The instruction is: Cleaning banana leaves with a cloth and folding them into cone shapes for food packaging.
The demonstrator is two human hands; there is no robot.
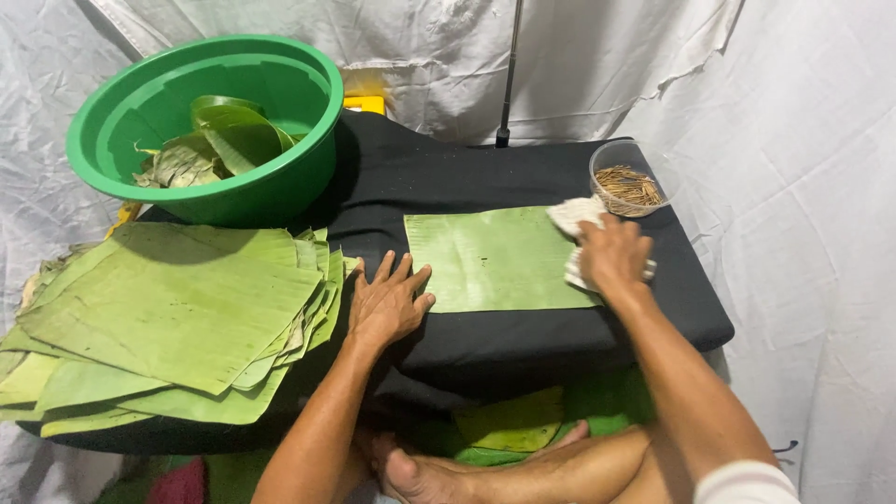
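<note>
A rectangular piece of green banana leaf (pixel 490 259) lies flat on a black cloth-covered table (pixel 485 173). My left hand (pixel 386 301) rests palm down, fingers spread, at the leaf's left edge and pins its corner. My right hand (pixel 612 254) presses a white cloth (pixel 575 215) onto the leaf's right edge; part of the cloth sticks out beyond my fingers.
A thick stack of cut banana leaves (pixel 168 317) lies to the left. Behind it a green plastic basin (pixel 210 121) holds leaf scraps. A clear cup of small wooden sticks (pixel 630 182) stands at the back right. White sheets hang all around; my legs are below.
</note>
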